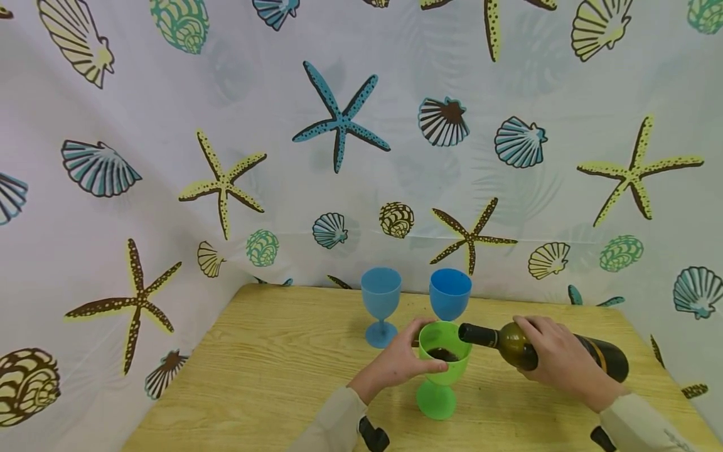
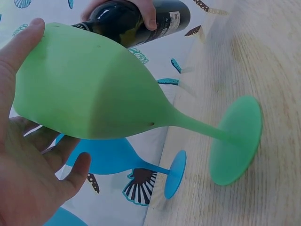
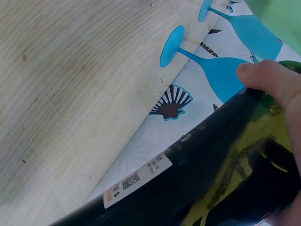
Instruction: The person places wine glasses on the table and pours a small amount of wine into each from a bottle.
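Observation:
My left hand (image 1: 398,358) grips the bowl of a green plastic goblet (image 1: 445,376) from the left, thumb across its near side. Dark liquid (image 1: 443,355) lies inside the bowl, and the goblet's foot (image 2: 237,141) is on the table. With my right hand (image 1: 556,355) I hold a dark wine bottle (image 1: 516,348) around its body, tipped nearly level. The bottle's mouth (image 1: 466,333) is at the goblet's right rim. In the right wrist view the bottle's label (image 3: 136,181) shows, and my right thumb (image 3: 263,75) lies along the glass.
Two blue goblets stand upright behind the green one: a paler one (image 1: 381,295) to the left and a deeper blue one (image 1: 450,295) directly behind. All stand on a light wooden table (image 1: 254,364). A white curtain (image 1: 271,201) with shells and starfish hangs along the back and sides.

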The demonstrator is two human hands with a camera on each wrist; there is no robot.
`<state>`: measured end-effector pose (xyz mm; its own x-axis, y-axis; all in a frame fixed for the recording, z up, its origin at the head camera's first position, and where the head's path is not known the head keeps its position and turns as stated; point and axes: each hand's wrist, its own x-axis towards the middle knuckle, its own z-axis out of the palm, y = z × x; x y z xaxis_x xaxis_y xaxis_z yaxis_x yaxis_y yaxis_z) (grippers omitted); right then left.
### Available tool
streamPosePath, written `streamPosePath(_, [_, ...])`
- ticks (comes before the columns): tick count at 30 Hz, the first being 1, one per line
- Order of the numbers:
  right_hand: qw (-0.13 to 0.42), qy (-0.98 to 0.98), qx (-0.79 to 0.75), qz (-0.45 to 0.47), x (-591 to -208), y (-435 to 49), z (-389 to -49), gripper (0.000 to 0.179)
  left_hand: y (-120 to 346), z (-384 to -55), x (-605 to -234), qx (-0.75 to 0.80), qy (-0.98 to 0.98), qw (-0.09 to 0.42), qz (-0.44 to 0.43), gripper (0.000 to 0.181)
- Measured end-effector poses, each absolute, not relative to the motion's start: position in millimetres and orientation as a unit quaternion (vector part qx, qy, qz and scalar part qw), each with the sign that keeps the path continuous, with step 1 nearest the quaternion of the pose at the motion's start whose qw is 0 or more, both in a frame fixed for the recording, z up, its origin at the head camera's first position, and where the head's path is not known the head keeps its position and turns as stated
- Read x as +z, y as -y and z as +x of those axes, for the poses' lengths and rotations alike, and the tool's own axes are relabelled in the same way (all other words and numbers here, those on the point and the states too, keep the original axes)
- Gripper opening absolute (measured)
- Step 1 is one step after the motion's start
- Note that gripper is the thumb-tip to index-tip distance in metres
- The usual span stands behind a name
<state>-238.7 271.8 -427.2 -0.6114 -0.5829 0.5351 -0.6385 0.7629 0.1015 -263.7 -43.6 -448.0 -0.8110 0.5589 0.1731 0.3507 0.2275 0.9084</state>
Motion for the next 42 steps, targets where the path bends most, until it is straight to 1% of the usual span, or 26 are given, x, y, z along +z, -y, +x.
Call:
streamPosePath(8, [0.284,0.895,0.067,0.338,-432,-271,-239,0.092,43,-264,-448,0.551,-0.778,0.1,0.287,0.065])
streamPosePath(19, [0.269,0.907,0.086,0.312,-439,-278,-237,0.093,44,-263,-447,0.547,-0.776,0.091,0.3,0.064])
streamPosePath(25, [0.242,0.925,0.109,0.274,-439,-281,-234,0.092,44,-264,-447,0.549,-0.774,0.088,0.304,0.063])
streamPosePath(32, [0.257,0.924,0.152,0.236,-441,-280,-233,0.096,44,-264,-447,0.547,-0.776,0.089,0.303,0.064])
streamPosePath(38, [0.241,0.93,0.206,0.189,-440,-279,-234,0.093,44,-263,-447,0.543,-0.78,0.09,0.299,0.066])
streamPosePath(42, [0.255,0.921,0.239,0.173,-439,-278,-235,0.092,44,-263,-446,0.543,-0.779,0.092,0.299,0.066])
